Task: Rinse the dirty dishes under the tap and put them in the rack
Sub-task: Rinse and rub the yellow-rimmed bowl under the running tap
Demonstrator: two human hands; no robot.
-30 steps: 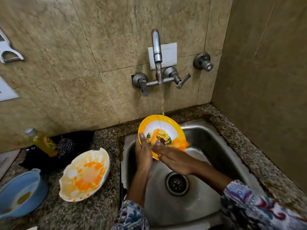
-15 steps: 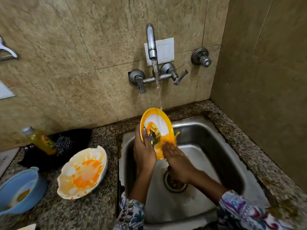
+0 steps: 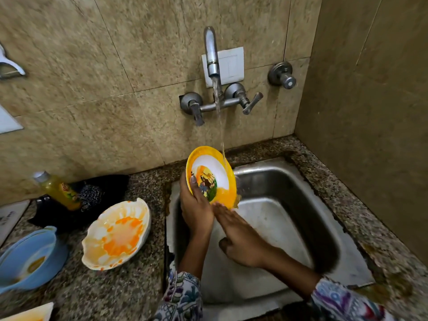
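My left hand point(image 3: 194, 205) grips a small yellow-rimmed plate point(image 3: 214, 169) with a cartoon picture, tilted on edge over the steel sink point(image 3: 289, 188). Water from the wall tap point(image 3: 212, 54) runs onto the plate's upper right rim. My right hand point(image 3: 240, 235) is flat with fingers together, its fingertips touching the plate's lower edge where orange residue remains. On the counter to the left lie a white scalloped dish point(image 3: 115, 235) smeared with orange sauce and a blue bowl point(image 3: 30, 258) with some residue inside. No rack is in view.
A yellow soap bottle point(image 3: 58, 191) and a dark scrubber point(image 3: 92, 195) rest on a black mat behind the dishes. Another stained dish corner point(image 3: 30, 312) shows at the bottom left. The tiled wall rises close on the right of the granite counter point(image 3: 342, 188).
The plate has turned more edge-on and risen slightly under the stream. My right hand has slid down from the plate's face to its lower edge. More of the orange residue is gone.
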